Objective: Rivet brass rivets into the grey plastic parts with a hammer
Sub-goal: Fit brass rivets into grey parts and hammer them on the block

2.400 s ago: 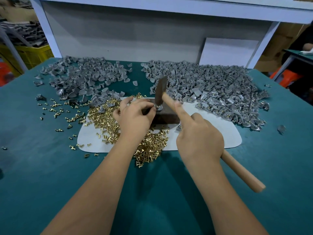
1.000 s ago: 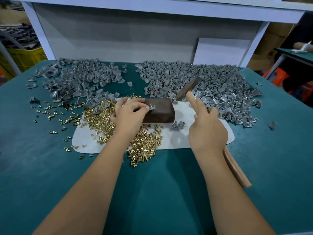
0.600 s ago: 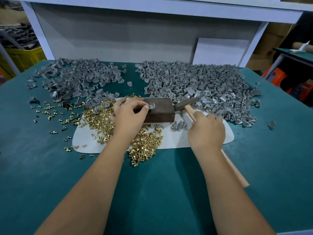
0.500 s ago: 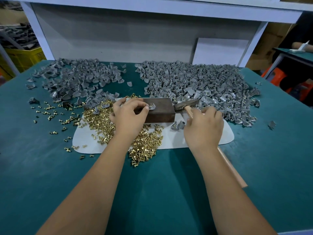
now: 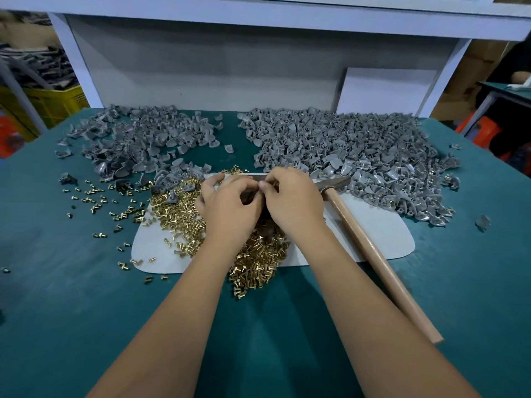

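Observation:
My left hand (image 5: 230, 209) and my right hand (image 5: 293, 202) are side by side over the dark block (image 5: 249, 196) on the white mat (image 5: 376, 234). Their curled fingertips meet above the block, pinching a small grey plastic part that they almost wholly hide. The hammer (image 5: 370, 251) lies free on the mat to the right of my right hand. Its metal head is near the block and its wooden handle points to the lower right. A heap of brass rivets (image 5: 178, 214) lies on the mat's left half and under my wrists.
One pile of grey plastic parts (image 5: 143, 145) is at the back left, and a bigger pile (image 5: 344, 150), some with brass in them, at the back right. Loose rivets (image 5: 94, 193) dot the green table (image 5: 71, 311) on the left. A white shelf frame (image 5: 230, 81) stands behind.
My right hand has laid the hammer down on the mat and let go of it. It then moved left to meet my left hand over the block. My left hand stayed at the block.

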The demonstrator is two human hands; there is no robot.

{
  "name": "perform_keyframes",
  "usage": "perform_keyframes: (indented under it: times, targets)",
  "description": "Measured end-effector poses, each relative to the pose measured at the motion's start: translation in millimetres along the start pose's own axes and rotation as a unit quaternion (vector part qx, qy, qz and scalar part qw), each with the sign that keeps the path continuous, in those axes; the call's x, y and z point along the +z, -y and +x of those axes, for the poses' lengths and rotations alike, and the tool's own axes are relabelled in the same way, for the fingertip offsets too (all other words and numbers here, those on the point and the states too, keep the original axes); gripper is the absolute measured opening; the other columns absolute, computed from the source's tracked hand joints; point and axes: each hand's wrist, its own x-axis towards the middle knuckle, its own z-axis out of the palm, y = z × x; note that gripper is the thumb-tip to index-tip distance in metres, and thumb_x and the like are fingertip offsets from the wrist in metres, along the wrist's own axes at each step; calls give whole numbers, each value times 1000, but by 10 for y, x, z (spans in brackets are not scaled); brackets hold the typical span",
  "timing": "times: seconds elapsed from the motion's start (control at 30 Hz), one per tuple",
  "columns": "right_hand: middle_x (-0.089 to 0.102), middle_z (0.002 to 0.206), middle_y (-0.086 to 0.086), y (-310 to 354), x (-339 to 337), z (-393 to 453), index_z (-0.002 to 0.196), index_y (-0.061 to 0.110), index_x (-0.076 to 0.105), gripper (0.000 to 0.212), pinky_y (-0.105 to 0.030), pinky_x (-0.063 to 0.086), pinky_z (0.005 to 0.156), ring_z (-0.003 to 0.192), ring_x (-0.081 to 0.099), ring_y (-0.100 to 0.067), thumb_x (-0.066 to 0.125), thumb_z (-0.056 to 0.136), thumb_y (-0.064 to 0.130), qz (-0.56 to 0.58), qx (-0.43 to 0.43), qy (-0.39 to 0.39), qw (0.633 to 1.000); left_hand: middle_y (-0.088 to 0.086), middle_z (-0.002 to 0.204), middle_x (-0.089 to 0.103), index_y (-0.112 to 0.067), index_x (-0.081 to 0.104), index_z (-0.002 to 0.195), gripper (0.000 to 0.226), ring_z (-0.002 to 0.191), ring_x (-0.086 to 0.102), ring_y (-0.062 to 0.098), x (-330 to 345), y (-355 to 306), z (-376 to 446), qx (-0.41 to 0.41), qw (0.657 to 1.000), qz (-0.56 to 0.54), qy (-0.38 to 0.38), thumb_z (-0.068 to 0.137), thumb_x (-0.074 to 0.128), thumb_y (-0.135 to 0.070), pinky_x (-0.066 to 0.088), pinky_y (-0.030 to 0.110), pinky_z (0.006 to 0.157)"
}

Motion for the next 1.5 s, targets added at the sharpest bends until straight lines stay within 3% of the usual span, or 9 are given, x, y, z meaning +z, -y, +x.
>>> perform_keyframes:
  times: [0.17, 0.3, 0.63, 0.8, 1.0, 1.2, 1.33, 1.4, 1.5]
  targets:
    - [60, 90, 2, -12, 7, -8, 86, 18, 63, 15, -32, 38, 67, 91, 52, -21, 56, 93, 30, 26, 8, -7, 1000, -19, 118, 64, -40, 66, 82, 7, 131, 29, 19, -1, 3, 26, 9, 1000, 12, -9, 88, 64, -42, 12, 30, 94]
    - [61, 93, -1, 8, 31, -41, 87, 15, 61, 15, -30, 33, 66, 93, 52, -22, 55, 93, 28, 1, 3, -31, 1000, -18, 117, 65, -37, 69, 83, 9, 131, 29, 20, -3, 8, 20, 23, 999, 25, -18, 88, 64, -43, 13, 33, 98]
    - [59, 112, -6, 106, 155, -83, 106, 9, 57, 19, -37, 38, 86, 108, 50, -25, 48, 93, 19, -70, 4, -51, 996, -18, 122, 62, -36, 72, 92, 10, 133, 26, 18, -33, 54, 40, 5, 1000, 6, 16, 88, 66, -41, 12, 34, 96]
    - [60, 109, -6, 111, 148, -75, 101, 9, 58, 16, -37, 37, 85, 105, 50, -25, 47, 93, 17, -42, 20, -55, 997, -28, 108, 54, -39, 68, 89, 5, 131, 26, 17, -27, 29, 20, -12, 1000, -18, 23, 89, 65, -42, 13, 35, 96]
    - [61, 106, -6, 108, 157, -75, 98, 9, 59, 14, -37, 36, 83, 103, 50, -26, 48, 93, 16, -24, 25, -64, 997, -22, 123, 59, -43, 62, 85, 6, 131, 27, 20, -40, 5, -9, -24, 999, -32, 29, 90, 64, -40, 20, 42, 103]
    - [61, 98, -5, 91, 161, -98, 90, 10, 57, 9, -36, 37, 79, 97, 51, -25, 50, 92, 15, -4, 13, -71, 997, -23, 125, 58, -45, 61, 85, 8, 131, 27, 20, -37, 7, -19, -26, 999, -21, 29, 91, 63, -41, 19, 43, 104]
    - [54, 89, 2, 1, 37, -87, 83, 15, 51, 10, -29, 32, 71, 92, 50, -21, 51, 93, 16, 16, -16, -11, 1000, -25, 124, 57, -48, 60, 83, 9, 130, 26, 18, -34, 22, -13, -22, 999, -16, 31, 90, 63, -43, 18, 42, 103]
    - [54, 88, 6, -68, -93, -101, 86, 16, 57, 9, -29, 35, 71, 91, 51, -17, 51, 93, 17, 57, -18, 15, 998, -25, 125, 56, -48, 61, 83, 7, 130, 25, 16, -28, 21, 4, -18, 999, -16, 34, 89, 63, -45, 17, 41, 101]
    - [58, 93, 7, -203, -300, -166, 99, 19, 62, 13, -30, 47, 72, 87, 54, -14, 51, 94, 23, 25, 14, -43, 999, -22, 129, 54, -48, 60, 83, 7, 130, 23, 15, -5, 7, 21, -20, 999, -17, 38, 89, 62, -45, 15, 41, 101]
